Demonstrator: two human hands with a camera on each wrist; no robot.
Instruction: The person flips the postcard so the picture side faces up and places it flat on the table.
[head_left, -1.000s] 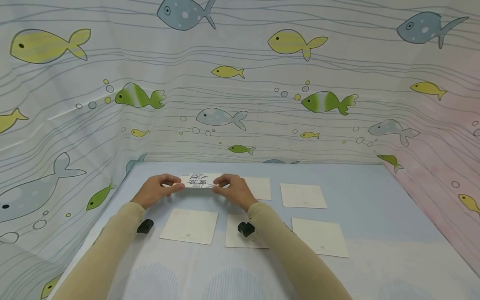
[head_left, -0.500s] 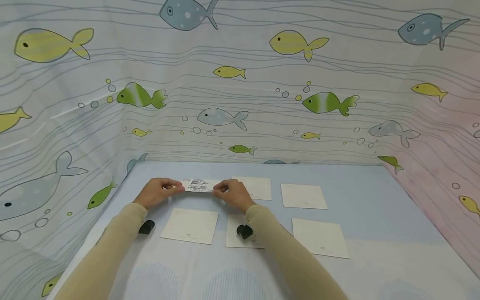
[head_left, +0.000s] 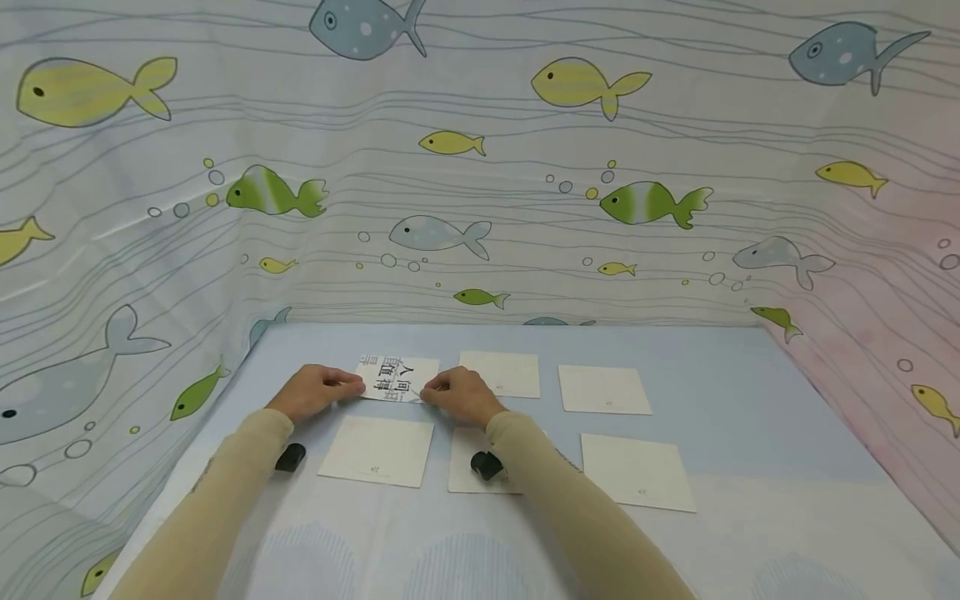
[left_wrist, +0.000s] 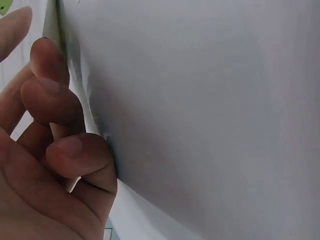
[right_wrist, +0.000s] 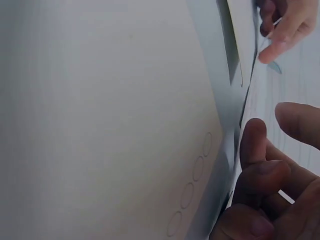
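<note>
Long-sleeved left arm (head_left: pixel 202 508) and right arm (head_left: pixel 592 508) reach forward, converging; left hand (head_left: pixel 315 391) and right hand (head_left: pixel 467 394) face each other, fingers (left_wrist: pixel 82 155) curled.

The printed card (head_left: pixel 386 380) has come down toward the table (head_left: pixel 735 400) and tipped, its face and large characters now showing fuller; the left hand (head_left: pixel 313 392) and right hand (head_left: pixel 463 394) have lowered with it.

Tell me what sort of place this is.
Probably an indoor tabletop workspace: fish-patterned sheeting rises behind and beside a pale table, where plain white cards lie spread out near a printed card.
</note>
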